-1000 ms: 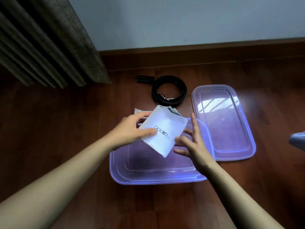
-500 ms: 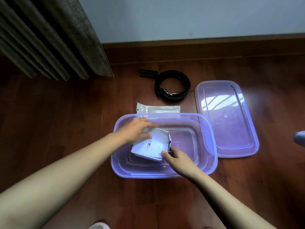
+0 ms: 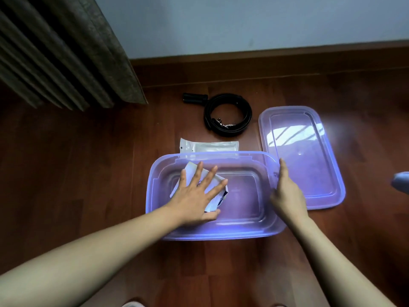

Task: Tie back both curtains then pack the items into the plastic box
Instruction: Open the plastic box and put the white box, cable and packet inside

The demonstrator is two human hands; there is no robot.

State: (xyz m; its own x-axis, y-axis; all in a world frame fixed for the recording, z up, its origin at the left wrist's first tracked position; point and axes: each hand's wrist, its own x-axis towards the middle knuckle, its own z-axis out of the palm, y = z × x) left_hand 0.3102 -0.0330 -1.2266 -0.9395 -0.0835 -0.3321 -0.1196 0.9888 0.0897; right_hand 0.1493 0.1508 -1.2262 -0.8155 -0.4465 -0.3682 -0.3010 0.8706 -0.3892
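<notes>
A translucent purple plastic box [image 3: 221, 234] sits open on the wooden floor. A white packet [image 3: 218, 185] lies in its left half, and my left hand [image 3: 195, 196] rests flat on it with fingers spread. My right hand [image 3: 286, 193] is at the box's right rim, index finger pointing up along the edge; whether it grips the rim is unclear. The box's lid [image 3: 303, 156] lies flat to the right. A flat clear-and-white pouch [image 3: 210, 147] lies just behind the box. A coiled black belt [image 3: 228, 116] and a small black cylinder [image 3: 194, 98] lie farther back.
A grey-brown curtain [image 3: 66, 52] hangs at the upper left, its hem near the floor. A wooden skirting board [image 3: 287, 60] and pale wall close off the back. A pale blue object [image 3: 401, 180] pokes in at the right edge.
The white packet went from held above the box down onto its floor. My left hand flattened on top of it. My right hand left the packet and moved to the box's right rim.
</notes>
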